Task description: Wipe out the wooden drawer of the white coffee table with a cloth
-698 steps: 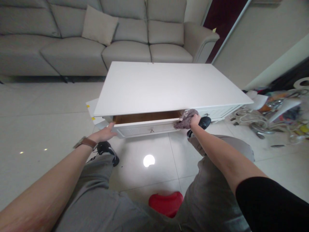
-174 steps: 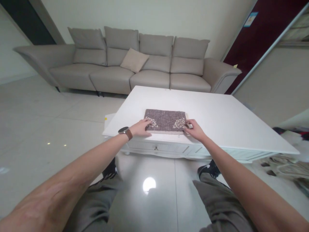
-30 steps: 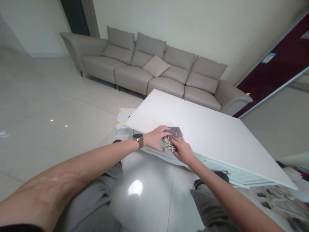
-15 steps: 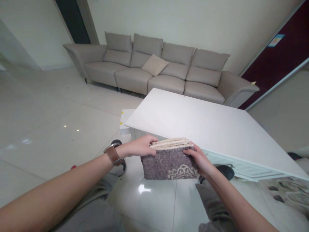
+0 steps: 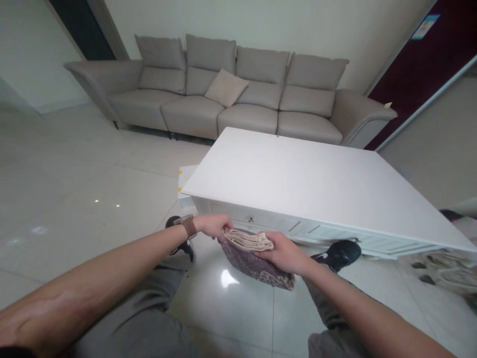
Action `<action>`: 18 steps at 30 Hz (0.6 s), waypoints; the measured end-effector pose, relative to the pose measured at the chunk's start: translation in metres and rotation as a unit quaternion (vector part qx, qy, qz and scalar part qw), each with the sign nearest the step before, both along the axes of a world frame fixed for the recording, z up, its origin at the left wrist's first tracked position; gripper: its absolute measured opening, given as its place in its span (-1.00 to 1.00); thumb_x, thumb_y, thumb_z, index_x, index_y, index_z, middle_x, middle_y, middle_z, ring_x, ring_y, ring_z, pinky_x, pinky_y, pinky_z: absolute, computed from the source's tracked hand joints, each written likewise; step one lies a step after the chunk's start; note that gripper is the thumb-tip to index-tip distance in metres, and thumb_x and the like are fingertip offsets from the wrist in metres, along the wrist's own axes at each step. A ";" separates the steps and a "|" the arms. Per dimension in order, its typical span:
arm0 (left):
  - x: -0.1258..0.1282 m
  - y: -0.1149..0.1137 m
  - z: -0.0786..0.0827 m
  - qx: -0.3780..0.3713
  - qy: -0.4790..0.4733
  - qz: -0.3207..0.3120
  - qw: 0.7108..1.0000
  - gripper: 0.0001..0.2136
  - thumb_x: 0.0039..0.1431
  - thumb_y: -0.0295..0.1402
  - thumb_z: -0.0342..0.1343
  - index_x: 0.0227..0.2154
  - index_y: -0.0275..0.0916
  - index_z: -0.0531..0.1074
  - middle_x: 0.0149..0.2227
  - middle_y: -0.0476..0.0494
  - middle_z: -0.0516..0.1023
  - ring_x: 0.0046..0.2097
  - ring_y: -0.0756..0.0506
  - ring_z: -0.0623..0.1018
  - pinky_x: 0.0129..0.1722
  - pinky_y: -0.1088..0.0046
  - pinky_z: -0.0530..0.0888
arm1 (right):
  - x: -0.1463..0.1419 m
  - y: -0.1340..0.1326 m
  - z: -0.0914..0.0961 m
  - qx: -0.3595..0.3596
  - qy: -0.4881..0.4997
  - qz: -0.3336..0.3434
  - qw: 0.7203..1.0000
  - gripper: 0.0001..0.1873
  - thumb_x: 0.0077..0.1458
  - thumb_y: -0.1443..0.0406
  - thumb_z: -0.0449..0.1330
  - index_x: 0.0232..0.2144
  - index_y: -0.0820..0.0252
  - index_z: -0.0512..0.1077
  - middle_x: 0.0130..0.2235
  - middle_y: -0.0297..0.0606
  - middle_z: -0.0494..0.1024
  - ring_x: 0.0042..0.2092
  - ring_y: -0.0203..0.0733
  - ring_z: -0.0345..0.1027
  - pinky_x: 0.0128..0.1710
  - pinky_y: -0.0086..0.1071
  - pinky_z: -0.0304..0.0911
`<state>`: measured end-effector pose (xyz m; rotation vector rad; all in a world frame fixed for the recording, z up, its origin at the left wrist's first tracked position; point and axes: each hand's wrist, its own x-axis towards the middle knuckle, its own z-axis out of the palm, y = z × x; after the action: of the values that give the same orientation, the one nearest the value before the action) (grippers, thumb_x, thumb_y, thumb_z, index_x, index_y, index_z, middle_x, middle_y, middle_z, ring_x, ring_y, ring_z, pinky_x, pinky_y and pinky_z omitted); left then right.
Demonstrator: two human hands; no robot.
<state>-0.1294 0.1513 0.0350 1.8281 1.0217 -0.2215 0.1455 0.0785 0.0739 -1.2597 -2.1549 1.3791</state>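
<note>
Between my two hands hangs a folded mat [image 5: 253, 266], purple-grey with a cream pattern near its lower corner. Its stacked cream edges face up in several layers. My left hand [image 5: 215, 226], with a brown-strapped watch [image 5: 189, 226] on the wrist, pinches the left end of the folds. Around the right part of the layers my right hand [image 5: 281, 252] is closed, thumb on the near side. The mat is held in the air over the floor, tilted down to the right, in front of the white coffee table [image 5: 298, 174].
Beyond the table stands a long grey-beige sofa [image 5: 194, 109] with a beige cushion [image 5: 226, 88]. A white box [image 5: 186, 174] sits at the table's left end. My shoes [image 5: 341, 254] are on the glossy tiles. A patterned rug [image 5: 447, 271] lies at right.
The mat has turned from facing me to tilting down rightward, its folded edges now more exposed. My right hand has shifted left along the folds. The view has moved slightly.
</note>
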 end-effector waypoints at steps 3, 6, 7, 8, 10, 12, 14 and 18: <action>0.009 0.011 -0.021 0.084 0.094 -0.027 0.992 -0.71 0.00 -0.53 0.14 -0.19 -0.27 0.58 -0.29 -0.09 0.68 -0.46 -0.04 0.57 -0.35 0.44 0.47 | 0.002 0.001 0.001 0.097 -0.160 0.062 0.980 -0.83 0.17 0.20 0.25 -0.23 0.10 0.58 -0.19 -0.21 0.69 -0.13 -0.05 0.53 -0.15 -0.34 0.27; 0.023 0.016 -0.039 0.162 0.130 -0.040 0.977 -0.58 0.03 -0.52 0.12 -0.01 -0.23 0.54 -0.20 -0.15 0.70 -0.23 -0.13 0.65 -0.17 0.39 0.51 | 0.005 0.001 0.002 0.154 -0.263 0.145 0.942 -0.83 0.21 0.19 0.20 -0.23 0.06 0.57 -0.22 -0.19 0.68 -0.17 -0.04 0.54 -0.23 -0.36 0.21; 0.029 0.016 -0.045 0.176 0.131 -0.041 0.975 -0.55 0.04 -0.49 0.14 0.05 -0.22 0.51 -0.13 -0.18 0.70 -0.13 -0.17 0.65 -0.12 0.36 0.51 | 0.005 0.000 0.002 0.163 -0.284 0.167 0.930 -0.83 0.19 0.22 0.20 -0.22 0.05 0.58 -0.23 -0.19 0.68 -0.17 -0.04 0.54 -0.24 -0.36 0.21; 0.034 0.016 -0.052 0.187 0.132 -0.041 0.973 -0.52 0.06 -0.45 0.16 0.11 -0.20 0.47 -0.04 -0.22 0.68 -0.04 -0.20 0.63 -0.07 0.33 0.51 | 0.006 -0.001 0.002 0.166 -0.302 0.185 0.920 -0.84 0.16 0.25 0.20 -0.23 0.05 0.58 -0.23 -0.18 0.68 -0.16 -0.03 0.55 -0.24 -0.36 0.20; 0.045 0.016 -0.064 0.205 0.143 -0.045 0.967 -0.45 0.08 -0.39 0.18 0.19 -0.18 0.39 0.10 -0.29 0.60 0.07 -0.24 0.59 0.01 0.28 0.50 | 0.008 -0.003 0.003 0.164 -0.325 0.208 0.908 -0.80 0.10 0.32 0.21 -0.23 0.06 0.59 -0.23 -0.17 0.68 -0.14 -0.01 0.55 -0.23 -0.35 0.22; 0.056 0.016 -0.076 0.219 0.160 -0.053 0.961 -0.38 0.08 -0.37 0.19 0.26 -0.15 0.32 0.17 -0.32 0.54 0.12 -0.26 0.57 0.04 0.27 0.50 | 0.009 -0.005 0.004 0.160 -0.331 0.217 0.904 -0.73 0.04 0.38 0.19 -0.21 0.06 0.60 -0.21 -0.15 0.68 -0.13 0.00 0.55 -0.21 -0.33 0.23; 0.066 0.017 -0.087 0.226 0.176 -0.059 0.956 -0.31 0.08 -0.35 0.19 0.32 -0.13 0.23 0.20 -0.35 0.51 0.11 -0.27 0.58 0.02 0.27 0.51 | 0.010 -0.007 0.005 0.159 -0.327 0.218 0.906 -0.70 0.01 0.39 0.18 -0.20 0.07 0.60 -0.19 -0.14 0.68 -0.12 0.01 0.55 -0.20 -0.32 0.24; 0.087 0.027 -0.104 0.224 0.190 -0.054 0.954 -0.25 0.09 -0.33 0.19 0.37 -0.14 0.13 0.29 -0.43 0.39 0.10 -0.29 0.59 0.02 0.22 0.52 | 0.015 -0.007 0.007 0.159 -0.319 0.217 0.909 -0.73 0.03 0.37 0.18 -0.23 0.07 0.60 -0.21 -0.15 0.68 -0.13 0.01 0.56 -0.23 -0.33 0.24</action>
<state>-0.0423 0.1782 -0.0694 2.3151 1.3183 -0.4499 0.1602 0.0717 0.0811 -1.2619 -3.1011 0.7189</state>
